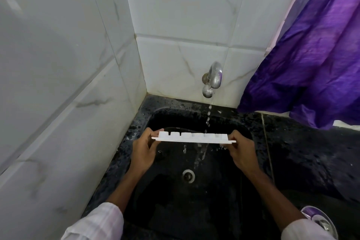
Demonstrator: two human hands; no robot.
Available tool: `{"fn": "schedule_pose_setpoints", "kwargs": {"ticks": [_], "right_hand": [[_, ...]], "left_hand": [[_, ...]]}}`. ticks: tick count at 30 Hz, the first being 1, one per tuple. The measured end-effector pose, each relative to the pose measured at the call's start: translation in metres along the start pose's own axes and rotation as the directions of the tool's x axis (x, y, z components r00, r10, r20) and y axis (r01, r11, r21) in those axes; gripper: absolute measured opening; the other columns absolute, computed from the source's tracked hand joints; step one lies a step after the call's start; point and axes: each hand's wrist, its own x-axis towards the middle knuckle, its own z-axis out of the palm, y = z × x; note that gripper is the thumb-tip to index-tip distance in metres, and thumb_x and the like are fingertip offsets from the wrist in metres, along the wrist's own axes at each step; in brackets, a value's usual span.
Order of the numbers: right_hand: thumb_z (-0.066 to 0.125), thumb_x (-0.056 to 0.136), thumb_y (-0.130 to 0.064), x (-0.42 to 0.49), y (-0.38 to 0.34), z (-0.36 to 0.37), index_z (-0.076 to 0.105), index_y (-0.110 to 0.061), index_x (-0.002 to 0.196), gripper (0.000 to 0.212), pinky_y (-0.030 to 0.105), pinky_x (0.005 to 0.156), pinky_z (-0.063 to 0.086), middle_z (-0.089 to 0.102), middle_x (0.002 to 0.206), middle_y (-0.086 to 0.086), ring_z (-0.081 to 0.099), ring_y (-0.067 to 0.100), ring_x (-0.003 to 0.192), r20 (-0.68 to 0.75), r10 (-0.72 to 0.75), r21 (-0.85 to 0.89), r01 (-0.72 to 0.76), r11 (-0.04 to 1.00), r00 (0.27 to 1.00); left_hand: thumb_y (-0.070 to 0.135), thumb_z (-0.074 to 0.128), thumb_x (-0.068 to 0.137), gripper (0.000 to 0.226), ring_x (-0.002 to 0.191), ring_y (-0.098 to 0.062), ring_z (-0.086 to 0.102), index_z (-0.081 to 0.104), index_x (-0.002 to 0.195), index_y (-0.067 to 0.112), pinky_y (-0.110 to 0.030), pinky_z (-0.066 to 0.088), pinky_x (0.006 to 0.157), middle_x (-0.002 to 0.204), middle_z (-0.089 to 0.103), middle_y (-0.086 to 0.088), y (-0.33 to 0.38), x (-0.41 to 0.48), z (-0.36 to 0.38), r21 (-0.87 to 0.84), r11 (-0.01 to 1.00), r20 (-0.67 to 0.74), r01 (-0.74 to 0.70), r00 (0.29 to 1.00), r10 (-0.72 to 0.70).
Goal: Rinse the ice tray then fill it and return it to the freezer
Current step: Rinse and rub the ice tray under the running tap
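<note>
Over sink (259, 122), both hands grip ice tray (192, 138) under tap (214, 75) stream

The ice tray (193, 138) shows nearly edge-on, its open side hidden; its ends cover some fingertips of the left hand (143, 152) and right hand (243, 154). At near right a shiny metal dish (315, 214) is cut by the bottom edge.

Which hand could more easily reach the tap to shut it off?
Probably the right hand: the tap sits nearer its end of the ice tray, which the left hand also grips.
</note>
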Motion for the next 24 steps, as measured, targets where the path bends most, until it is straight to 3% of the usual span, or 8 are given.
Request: {"fn": "schedule_pose_setpoints", "kwargs": {"ticks": [2, 5, 9, 12, 15, 17, 20, 24], "right_hand": [[0.076, 0.082, 0.004, -0.005, 0.009, 0.003, 0.049, -0.026, 0.065, 0.044, 0.020, 0.050, 0.044, 0.059, 0.059, -0.010, 0.060, 0.003, 0.058, 0.071, 0.030, -0.055, -0.027, 0.998, 0.997], [0.078, 0.079, 0.005, -0.005, 0.016, 0.005, 0.046, -0.029, 0.065, 0.049, 0.008, 0.049, 0.032, 0.051, 0.056, -0.013, 0.056, -0.006, 0.058, 0.055, 0.094, -0.083, -0.090, 0.992, 0.994], [0.076, 0.079, 0.004, 0.019, 0.029, -0.007, 0.062, -0.016, 0.087, 0.025, 0.008, 0.065, 0.042, 0.069, 0.083, 0.000, 0.067, 0.003, 0.081, 0.333, 0.205, -0.267, -0.117, 0.957, 0.920], [0.058, 0.082, 0.014, 0.053, 0.026, -0.014, 0.070, -0.002, 0.109, 0.034, 0.021, 0.090, 0.046, 0.071, 0.111, 0.014, 0.067, 0.028, 0.107, 0.310, 0.324, -0.302, -0.230, 0.925, 0.894], [0.060, 0.095, -0.013, 0.093, -0.006, -0.012, 0.072, -0.008, 0.108, 0.018, 0.022, 0.094, 0.042, 0.070, 0.104, 0.001, 0.065, 0.016, 0.102, 0.121, 0.336, -0.148, -0.318, 0.936, 0.934], [0.057, 0.098, -0.034, 0.118, -0.029, -0.004, 0.070, -0.013, 0.108, 0.027, 0.030, 0.097, 0.050, 0.071, 0.106, -0.001, 0.066, 0.015, 0.101, 0.111, 0.418, 0.085, -0.428, 0.900, 0.902], [0.051, 0.100, -0.045, 0.155, -0.046, 0.016, 0.062, -0.009, 0.117, 0.041, 0.033, 0.085, 0.058, 0.068, 0.109, 0.007, 0.069, 0.020, 0.099, 0.239, 0.543, 0.410, -0.590, 0.696, 0.805], [0.039, 0.106, -0.034, 0.187, -0.049, 0.044, 0.062, -0.005, 0.101, 0.037, 0.032, 0.069, 0.056, 0.065, 0.083, 0.009, 0.065, 0.019, 0.073, 0.397, 0.574, 0.616, -0.672, 0.412, 0.716]], "left_hand": [[0.006, 0.069, 0.091, 0.032, 0.112, -0.006, 0.067, 0.054, 0.083, 0.033, -0.030, 0.059, 0.086, 0.115, 0.074, -0.002, -0.002, -0.004, 0.002, 0.030, 0.999, 0.062, 0.013, 0.998, -0.015], [-0.002, 0.068, 0.089, 0.026, 0.118, -0.004, 0.063, 0.054, 0.081, 0.017, -0.021, 0.055, 0.093, 0.122, 0.071, -0.005, -0.008, -0.012, 0.007, 0.015, 1.000, 0.140, 0.025, 0.990, -0.027], [0.003, 0.069, 0.090, 0.031, 0.061, 0.012, 0.053, 0.042, 0.077, 0.013, -0.011, 0.041, 0.058, 0.061, 0.059, 0.011, -0.013, -0.015, 0.006, 0.112, 0.994, 0.136, -0.003, 0.991, -0.013], [0.008, 0.068, 0.091, 0.039, 0.054, 0.001, 0.051, 0.037, 0.076, 0.026, -0.024, 0.041, 0.056, 0.060, 0.057, 0.012, -0.016, -0.016, -0.001, 0.138, 0.990, 0.101, 0.011, 0.995, -0.026], [0.021, 0.067, 0.091, 0.024, 0.066, -0.014, 0.066, 0.045, 0.082, 0.021, -0.040, 0.051, 0.062, 0.069, 0.067, 0.005, -0.021, -0.021, -0.007, 0.127, 0.991, 0.128, 0.047, 0.990, -0.063], [0.034, 0.062, 0.089, 0.018, 0.076, -0.014, 0.071, 0.049, 0.087, 0.021, -0.044, 0.057, 0.067, 0.079, 0.072, 0.005, -0.024, -0.025, -0.011, 0.098, 0.993, 0.149, 0.064, 0.986, -0.078], [0.026, 0.065, 0.091, 0.012, 0.085, -0.010, 0.073, 0.056, 0.092, 0.019, -0.047, 0.059, 0.072, 0.088, 0.075, 0.007, -0.026, -0.029, -0.012, 0.068, 0.991, 0.130, 0.114, 0.984, -0.122], [0.013, 0.067, 0.094, 0.007, 0.088, -0.003, 0.072, 0.061, 0.096, 0.012, -0.039, 0.060, 0.074, 0.093, 0.076, 0.009, -0.020, -0.035, -0.014, 0.057, 0.987, 0.080, 0.153, 0.984, -0.157]]}}
